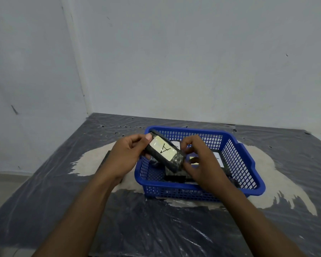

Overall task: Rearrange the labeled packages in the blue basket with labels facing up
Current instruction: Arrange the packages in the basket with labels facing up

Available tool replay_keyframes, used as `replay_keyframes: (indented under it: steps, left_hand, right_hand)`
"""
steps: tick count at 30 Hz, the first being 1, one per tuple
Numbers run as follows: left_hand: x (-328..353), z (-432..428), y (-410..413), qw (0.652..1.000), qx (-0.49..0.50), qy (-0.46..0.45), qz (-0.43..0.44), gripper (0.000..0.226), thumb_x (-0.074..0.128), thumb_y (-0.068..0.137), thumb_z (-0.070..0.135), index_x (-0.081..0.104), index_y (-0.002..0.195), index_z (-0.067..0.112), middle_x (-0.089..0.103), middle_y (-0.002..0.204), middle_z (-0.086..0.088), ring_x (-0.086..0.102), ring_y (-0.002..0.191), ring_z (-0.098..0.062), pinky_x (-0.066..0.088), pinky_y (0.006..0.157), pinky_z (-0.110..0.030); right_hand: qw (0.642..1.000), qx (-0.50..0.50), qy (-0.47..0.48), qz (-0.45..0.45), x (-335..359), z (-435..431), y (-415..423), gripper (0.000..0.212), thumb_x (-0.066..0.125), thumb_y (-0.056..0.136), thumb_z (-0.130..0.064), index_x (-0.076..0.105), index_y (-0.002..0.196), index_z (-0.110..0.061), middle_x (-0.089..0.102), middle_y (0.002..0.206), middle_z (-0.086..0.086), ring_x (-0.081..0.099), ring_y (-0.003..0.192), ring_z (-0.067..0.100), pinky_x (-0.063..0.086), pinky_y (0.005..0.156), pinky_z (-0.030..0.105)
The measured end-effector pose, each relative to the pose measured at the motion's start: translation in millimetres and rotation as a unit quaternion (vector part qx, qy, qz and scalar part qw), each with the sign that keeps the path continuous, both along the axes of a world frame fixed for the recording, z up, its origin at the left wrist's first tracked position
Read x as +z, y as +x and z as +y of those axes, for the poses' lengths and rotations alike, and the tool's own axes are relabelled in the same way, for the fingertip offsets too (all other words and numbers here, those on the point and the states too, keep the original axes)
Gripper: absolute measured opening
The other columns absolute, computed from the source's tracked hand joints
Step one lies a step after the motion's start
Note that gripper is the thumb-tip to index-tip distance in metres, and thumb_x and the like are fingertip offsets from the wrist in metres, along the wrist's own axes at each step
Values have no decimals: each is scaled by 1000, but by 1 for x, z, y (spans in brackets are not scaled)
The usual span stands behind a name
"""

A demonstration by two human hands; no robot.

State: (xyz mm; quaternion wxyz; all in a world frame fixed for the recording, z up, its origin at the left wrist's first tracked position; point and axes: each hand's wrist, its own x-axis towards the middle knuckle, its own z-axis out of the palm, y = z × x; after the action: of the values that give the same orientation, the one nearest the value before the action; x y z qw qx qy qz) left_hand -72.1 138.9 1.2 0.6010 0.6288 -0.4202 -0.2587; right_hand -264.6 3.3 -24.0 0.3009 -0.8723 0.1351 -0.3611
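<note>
A blue mesh basket (235,160) sits on the table. Above its left side both hands hold one dark wrapped package (164,151) whose pale label, marked "A", faces up toward me. My left hand (126,156) grips the package's far-left end with the thumb on top. My right hand (198,160) pinches its near-right end. Inside the basket lie other dark packages (176,178); white labels (218,157) show on some, and my right hand partly hides them.
The table (156,223) is covered in crinkled dark plastic with a worn pale patch (263,164) around the basket. A dark flat object (105,160) lies left of the basket, behind my left wrist. Grey walls meet at the far-left corner.
</note>
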Motion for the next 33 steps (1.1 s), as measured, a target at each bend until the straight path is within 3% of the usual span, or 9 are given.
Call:
replay_keyframes:
  steps: [2,4,8,11,14,16,19,26,33]
  left_hand:
    - [-2,-2,-3,998,39,-31,25,25,57,96,38,73,101,19,78,82,2,72,68,-7,50,54,-14]
    - [-4,-4,-6,995,59,-53,66,23,57,97,32,68,105,14,79,89,-2,76,77,-16,55,57,-19]
    - [-9,-8,-20,992,23,-43,113,22,60,96,28,66,111,14,78,97,-4,77,81,-23,57,56,-22]
    - [-16,-5,-23,1000,24,-6,5,22,59,95,40,67,109,24,78,93,7,75,69,-17,54,53,-21]
    - [-25,-6,-12,973,194,-12,-121,36,49,92,60,66,99,30,73,88,11,64,66,-4,44,57,-20]
    - [-28,-13,-3,961,240,11,-138,38,41,97,58,61,112,29,67,104,15,60,78,-1,46,65,-24]
    - [-39,-30,-2,972,163,102,-133,44,27,103,50,49,134,27,56,112,14,57,93,-9,46,81,-34]
    - [-55,-43,-2,973,160,122,-116,46,18,105,44,50,131,22,59,106,4,56,95,-16,42,80,-35]
    - [-56,-45,-1,968,160,129,-143,44,18,106,42,51,126,20,59,101,2,58,92,-16,47,80,-37]
  right_hand:
    - [981,6,193,-5,3,-5,-6,20,59,97,-10,55,111,-25,67,113,0,72,87,20,62,67,33]
    - [919,27,392,-18,4,-6,-6,19,52,103,-24,58,121,-23,71,117,10,76,90,26,61,68,29]
    - [843,51,529,-83,4,-3,9,46,70,91,-39,58,130,-18,76,114,7,75,100,30,62,77,32]
    - [848,14,518,-113,7,-6,22,51,76,87,-29,54,132,-17,76,112,12,76,100,26,62,78,32]
    - [856,9,510,-79,14,-19,26,47,76,87,-26,51,126,-18,77,107,14,77,93,25,63,74,31]
    - [908,-22,419,3,19,-27,30,44,75,88,-28,52,123,-15,71,114,11,77,90,25,63,72,31]
    - [959,-49,233,156,26,-32,42,37,74,89,-32,62,121,-19,60,121,-1,72,95,23,63,78,37]
    - [955,-61,34,288,19,-16,80,41,74,89,-35,65,125,-17,66,123,3,60,95,15,49,84,30]
    - [939,-57,-29,337,8,-12,90,35,76,87,-32,73,119,-18,73,116,2,66,102,16,53,92,32]
